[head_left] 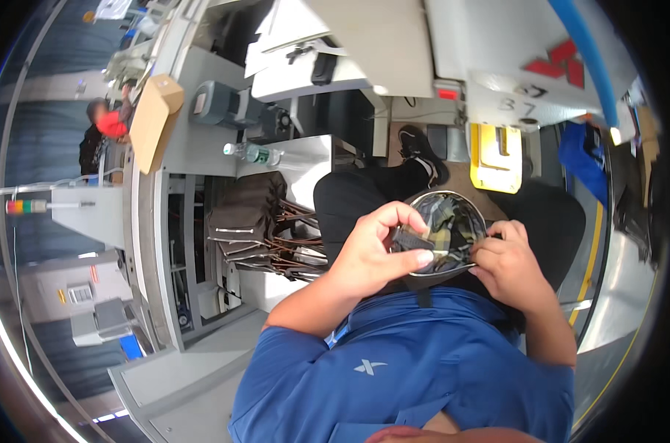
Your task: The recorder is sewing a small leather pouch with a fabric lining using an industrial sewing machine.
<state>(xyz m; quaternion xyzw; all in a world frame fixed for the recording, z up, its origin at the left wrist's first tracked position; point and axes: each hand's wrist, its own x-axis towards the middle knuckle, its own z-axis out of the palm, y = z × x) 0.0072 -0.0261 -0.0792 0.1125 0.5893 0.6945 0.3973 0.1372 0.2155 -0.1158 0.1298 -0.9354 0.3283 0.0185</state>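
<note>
A round-mouthed fabric piece rests at my lap, its opening facing up. Its inside shows a green, yellow and dark pattern, and a thin pale rim runs around the mouth. On the left side, my left hand pinches the edge between thumb and fingers, with a dark textured strip beside the fingertips. My right hand is closed on the right edge, fingers curled and fingertips partly inside the mouth. Most of the outer wall of the piece is hidden by my hands and lap.
Left of my legs, dark brown bags with cords lie stacked near a plastic bottle. Ahead are a yellow plate by my black shoe and a large grey machine. Another person is at far left.
</note>
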